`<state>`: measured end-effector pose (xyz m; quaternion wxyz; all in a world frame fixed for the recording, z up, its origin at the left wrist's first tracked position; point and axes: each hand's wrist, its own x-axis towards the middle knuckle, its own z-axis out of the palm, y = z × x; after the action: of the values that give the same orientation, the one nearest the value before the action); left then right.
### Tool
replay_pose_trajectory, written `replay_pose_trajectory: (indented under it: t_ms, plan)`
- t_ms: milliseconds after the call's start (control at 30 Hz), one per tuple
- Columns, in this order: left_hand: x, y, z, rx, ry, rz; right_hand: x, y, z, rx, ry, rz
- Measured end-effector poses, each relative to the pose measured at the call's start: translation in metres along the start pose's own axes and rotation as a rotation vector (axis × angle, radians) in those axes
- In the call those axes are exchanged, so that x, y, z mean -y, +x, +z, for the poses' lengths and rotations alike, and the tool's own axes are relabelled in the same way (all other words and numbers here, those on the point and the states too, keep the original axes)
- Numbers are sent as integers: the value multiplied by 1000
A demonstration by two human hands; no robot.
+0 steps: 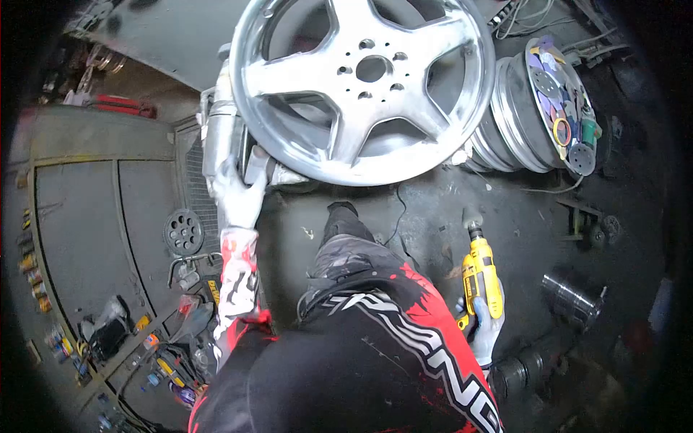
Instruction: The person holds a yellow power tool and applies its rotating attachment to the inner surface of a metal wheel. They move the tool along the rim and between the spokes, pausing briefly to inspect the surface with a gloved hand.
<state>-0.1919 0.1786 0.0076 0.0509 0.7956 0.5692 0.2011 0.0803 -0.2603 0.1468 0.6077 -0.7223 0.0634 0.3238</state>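
A large silver five-spoke wheel rim fills the top middle, resting on a metal stand. Gloved in white, my left hand is at the rim's lower left, against a grey metal part of the stand; what its fingers grip, if anything, is unclear. My right hand, also gloved, is wrapped round the handle of a yellow power drill at the lower right. The drill points up and away from me, with a small round grey attachment on its tip, apart from the rim.
Right of the rim, another wheel lies on its side, bearing discs, tape and a green tool. A metal cylinder is on the floor at right. At left are a grey cabinet, a round disc and tools. A thin cable crosses the floor.
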Motion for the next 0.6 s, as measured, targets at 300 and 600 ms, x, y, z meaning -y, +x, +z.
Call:
replay_pose_trajectory:
  t_ms: [300, 600]
  plan:
    - [-143, -9, -58, 815, -934, -84, 56, 12, 74, 92, -256, -69]
    - [-232, -55, 22, 1737, -1565, -289, 74, 33, 123, 222, -397, -52]
